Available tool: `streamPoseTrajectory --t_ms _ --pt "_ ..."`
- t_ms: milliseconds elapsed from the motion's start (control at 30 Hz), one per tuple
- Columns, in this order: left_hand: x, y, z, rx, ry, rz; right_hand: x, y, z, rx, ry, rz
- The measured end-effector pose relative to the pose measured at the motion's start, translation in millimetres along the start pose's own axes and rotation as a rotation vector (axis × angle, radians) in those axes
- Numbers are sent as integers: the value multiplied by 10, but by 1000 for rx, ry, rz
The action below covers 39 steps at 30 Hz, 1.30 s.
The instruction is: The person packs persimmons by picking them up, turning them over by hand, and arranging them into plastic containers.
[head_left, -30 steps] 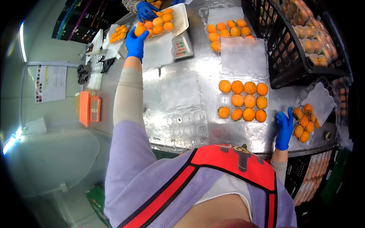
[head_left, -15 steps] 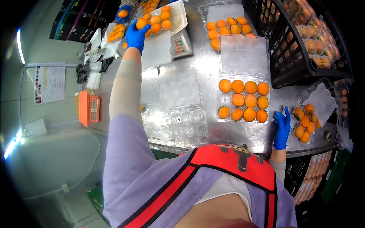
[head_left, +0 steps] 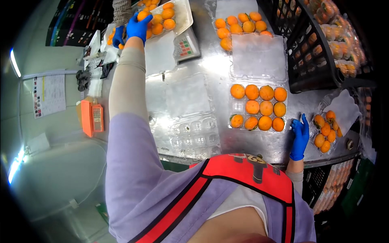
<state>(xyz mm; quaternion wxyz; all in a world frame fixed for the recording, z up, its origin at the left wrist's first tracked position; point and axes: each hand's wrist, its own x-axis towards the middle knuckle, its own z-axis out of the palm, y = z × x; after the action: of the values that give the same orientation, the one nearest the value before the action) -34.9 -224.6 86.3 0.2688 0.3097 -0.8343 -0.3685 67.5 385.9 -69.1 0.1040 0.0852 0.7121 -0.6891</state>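
My left hand (head_left: 137, 28), in a blue glove, reaches to the far left, its fingers closed around an orange persimmon (head_left: 143, 15). Beside it, a white tray (head_left: 184, 16) holding several persimmons (head_left: 168, 13) rests on a scale (head_left: 187, 45). Low on the right, my gloved right hand (head_left: 299, 137) lies on the metal table with fingers apart, holding nothing. It is between a clear tray of persimmons (head_left: 266, 108), which has one vacant cup in its left column, and a smaller clear pack of persimmons (head_left: 325, 129).
An empty clear clamshell (head_left: 194, 135) lies open at centre. Another filled tray (head_left: 248, 26) sits behind. A black crate (head_left: 314, 52) stands at right with packed fruit. A co-worker's gloved hand (head_left: 118, 37) works close to my left hand. An orange device (head_left: 92, 118) is at left.
My left hand has moved left and slightly away from me, with a persimmon at its fingers. The co-worker's hand has come down toward the near side. My right hand stays put.
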Motion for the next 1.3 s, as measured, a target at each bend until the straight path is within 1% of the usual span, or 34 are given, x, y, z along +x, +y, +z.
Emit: streamPoseTrajectory --t_ms 67,133,200,233,267,333,400,467,500,533,600,633,667,733,767,833,867,900,933,967,1000,1033,1067,1100,1167,1200,1267,1300 --pt "71 23 55 -65 -27 -68 7 52 -1 -14 21 3" --pt "279 -129 149 -35 -5 -88 12 101 -4 -6 31 -36" --pt "594 -345 208 176 25 -23 -7 54 11 4 36 -4" --pt "680 -423 236 72 -55 -96 -15 38 21 21 37 15" --pt "744 -448 248 74 -63 -106 -20 45 26 13 39 25" --pt "866 -465 279 -3 -175 -252 -29 62 24 8 55 24" --pt "929 -480 343 32 -201 -268 -27 123 -5 6 48 22" --pt "960 -520 408 -166 -285 -375 -30 133 -3 4 42 17" --pt "844 -351 432 -34 -254 -415 -34 104 26 26 61 18" --pt "869 -317 441 -34 -259 -423 -39 87 40 48 79 18" --pt "967 -312 382 376 -298 -315 -40 95 48 58 79 8" --pt "1050 -421 368 416 -254 -276 -38 107 50 73 80 -9" --pt "1016 -446 331 415 -253 -275 -40 143 44 73 80 -11" --pt "945 -456 253 192 -177 -199 -32 219 25 14 91 -68" --pt "890 -452 202 189 -174 -190 -28 210 23 20 94 -75" --pt "696 -368 62 -106 -148 388 -36 185 39 15 57 -107" --pt "329 -74 -14 -142 -131 297 -29 182 48 21 64 -117" --pt "-87 217 -92 -182 -119 205 -28 194 55 58 53 -83" --pt "-245 255 -150 -250 -170 324 -34 205 49 90 51 -50" --pt "-550 356 -244 -272 -178 96 -38 228 58 126 57 -70" --pt "-791 441 -284 -283 -208 91 -36 281 48 113 51 -125" --pt "-1088 542 -282 -283 -239 172 -34 327 44 91 53 -152" --pt "-1334 576 -279 -350 -295 154 -34 342 42 70 53 -180" --pt "-1590 616 -257 -346 -310 129 -43 312 54 60 57 -189" --pt "-1999 605 -161 -379 -396 26 -39 312 84 46 70 -215" --pt "-2118 456 -76 -412 -475 19 -32 316 85 53 72 -226" --pt "-2472 436 177 -463 -494 -84 -37 328 86 15 74 -263" --pt "-2601 354 280 -510 -551 -103 -28 367 38 -19 26 -210"
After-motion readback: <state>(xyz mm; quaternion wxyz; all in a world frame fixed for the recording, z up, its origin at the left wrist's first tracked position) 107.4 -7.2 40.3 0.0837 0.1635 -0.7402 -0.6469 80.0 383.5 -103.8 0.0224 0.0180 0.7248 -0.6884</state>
